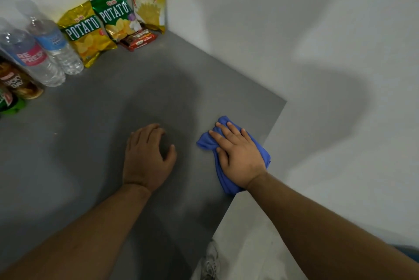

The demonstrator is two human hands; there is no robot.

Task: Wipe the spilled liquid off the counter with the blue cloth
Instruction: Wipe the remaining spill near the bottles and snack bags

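Blue cloth lies bunched on the grey tabletop close to its right edge, pinned under the right hand. That hand's fingers lie straight and slightly spread across the fabric, palm down, pressing rather than gripping. The left hand sits apart on bare tabletop to the left of the cloth, arched on its fingertips with the thumb out and holding nothing; it looks like a brace. Both forearms reach in from the near side, the right wrist roughly in line with its arm. No puddle can be made out on the dull surface, so I cannot tell where the wet patch ends. To wipe well, I judge the flat palm should bear down evenly and draw the cloth in overlapping strokes away from the edge, so liquid is not pushed over it. Spreading the wadded cloth would offer more dry fabric. The chip bags and water bottles stand well apart at the far corner.
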